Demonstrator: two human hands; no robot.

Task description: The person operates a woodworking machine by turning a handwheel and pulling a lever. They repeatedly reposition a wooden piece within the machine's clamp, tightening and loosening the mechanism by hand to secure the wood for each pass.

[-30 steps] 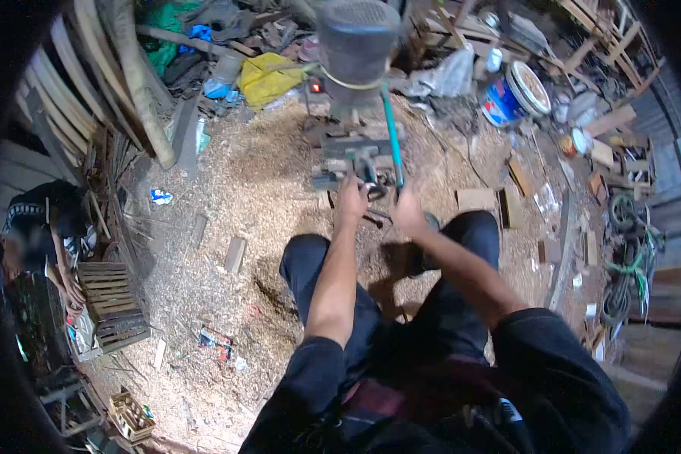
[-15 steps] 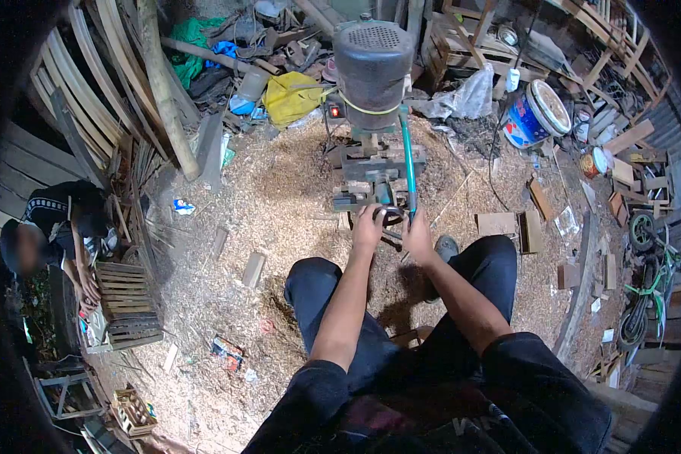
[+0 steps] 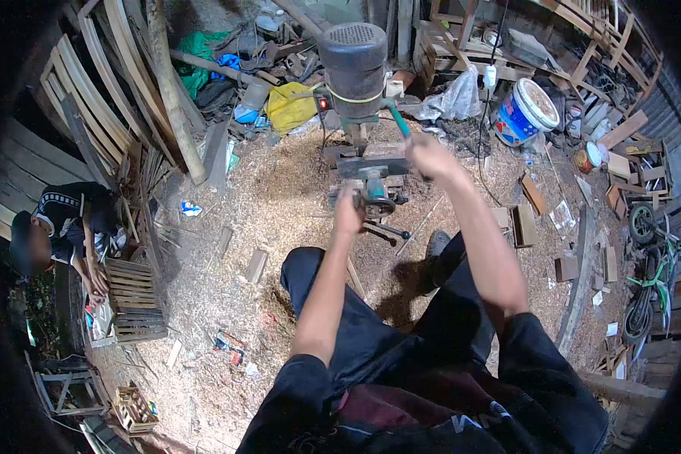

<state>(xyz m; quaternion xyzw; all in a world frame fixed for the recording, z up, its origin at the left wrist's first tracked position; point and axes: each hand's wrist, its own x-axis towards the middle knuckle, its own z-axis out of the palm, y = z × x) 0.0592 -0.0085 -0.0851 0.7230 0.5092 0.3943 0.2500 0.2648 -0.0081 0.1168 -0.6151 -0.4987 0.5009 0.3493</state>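
A machine with a dark cylindrical motor [image 3: 353, 72] stands in front of me. My right hand [image 3: 429, 155] is wrapped round the lower end of its green lever [image 3: 398, 119], which tilts out to the right. My left hand [image 3: 348, 213] is at the left side of the black handwheel [image 3: 380, 207], its fingers partly hidden and blurred. A dark workpiece or bar [image 3: 372, 165] lies across the vise area under the motor. Below the handwheel, dark rods with round knobs [image 3: 392, 236] stick out.
Wood shavings [image 3: 280, 219] cover the floor. At the left a co-worker [image 3: 79, 219] bends over a slatted wooden crate [image 3: 132, 295]. A blue and white bucket [image 3: 526, 113], wood offcuts [image 3: 532, 194] and a small green bike [image 3: 647, 276] are at the right. A cable [image 3: 483, 136] hangs behind.
My right hand has moved up and right with the lever, which has swung outward from hanging nearly straight down. My left hand has shifted slightly left. The whole view has shifted a little.
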